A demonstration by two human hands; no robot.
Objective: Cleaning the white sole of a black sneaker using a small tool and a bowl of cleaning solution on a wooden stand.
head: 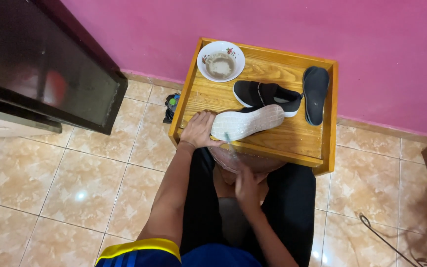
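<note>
Pink wall, tiled floor, and a low wooden bench (297, 143) up against it. Upturned shoe (248, 122) lies sole-up at the bench's near edge — left hand (199, 129) clamped on its heel. Right hand (245, 185) grips a brush (230, 141), its tip at the sole. Behind: second shoe (265, 95), black insole (315, 94), a bowl (221, 61) of cloudy water.

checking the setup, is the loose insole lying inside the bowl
No, the insole lies flat on the wooden table at its right side, well apart from the bowl at the back left corner.
</note>
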